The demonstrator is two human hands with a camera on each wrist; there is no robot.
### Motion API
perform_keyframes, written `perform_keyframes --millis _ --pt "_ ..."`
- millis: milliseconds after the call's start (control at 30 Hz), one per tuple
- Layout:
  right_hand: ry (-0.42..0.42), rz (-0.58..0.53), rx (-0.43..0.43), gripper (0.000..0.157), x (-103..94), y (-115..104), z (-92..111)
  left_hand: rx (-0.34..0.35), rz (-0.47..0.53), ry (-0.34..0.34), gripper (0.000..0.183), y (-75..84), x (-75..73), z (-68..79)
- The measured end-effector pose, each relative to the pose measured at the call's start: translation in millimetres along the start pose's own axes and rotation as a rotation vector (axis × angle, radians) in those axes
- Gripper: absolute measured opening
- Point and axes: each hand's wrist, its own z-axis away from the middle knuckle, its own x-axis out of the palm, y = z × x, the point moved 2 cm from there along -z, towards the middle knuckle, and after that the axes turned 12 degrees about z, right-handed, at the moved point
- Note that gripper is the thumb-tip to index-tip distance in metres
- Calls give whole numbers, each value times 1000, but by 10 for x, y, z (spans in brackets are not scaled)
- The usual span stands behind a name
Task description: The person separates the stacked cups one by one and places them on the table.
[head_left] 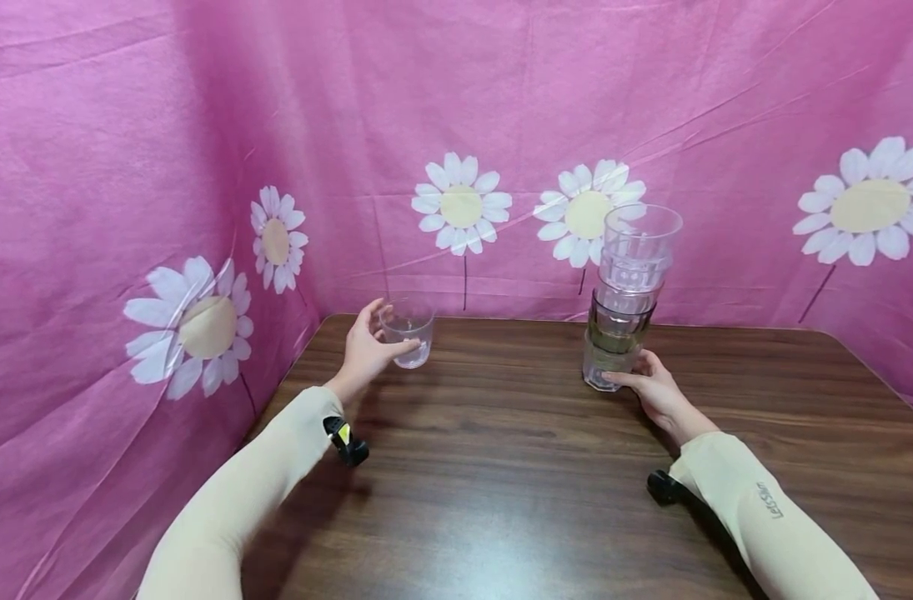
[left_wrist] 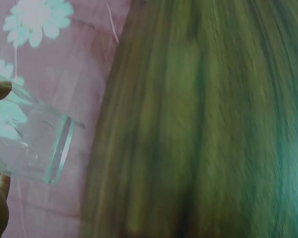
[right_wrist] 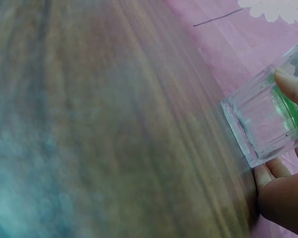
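Note:
My left hand [head_left: 368,348] grips a clear drinking glass [head_left: 414,354] near the table's back left, thumb on the near side and fingers behind. In the left wrist view, curtain shows between the glass's base [left_wrist: 59,151] and the tabletop, so it is held off the table. On the right, my right hand [head_left: 657,390] holds the lowest glass [head_left: 600,371] of a tall upright stack. A smoky dark glass [head_left: 619,325] sits in that stack, with clear glasses [head_left: 639,237] nested above it. Whether the stack's base touches the table, I cannot tell.
The brown wood-grain table [head_left: 494,450] runs back to a pink curtain [head_left: 516,100] printed with white daisies. Its left edge lies close to my left arm. Black wrist cameras [head_left: 348,442] are strapped over both cream sleeves.

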Motion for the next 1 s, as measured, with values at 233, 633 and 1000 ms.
perform_keyframes --millis 233,633,1000 --pt "1 3 2 49 10 -17 8 -16 -32 40 93 -243 -306 18" --pt "4 -27 -8 48 5 -24 23 -67 -55 199 96 -475 -835 -4" --pt "2 -29 -14 48 3 7 3 -156 -51 274 100 -639 -1102 65"
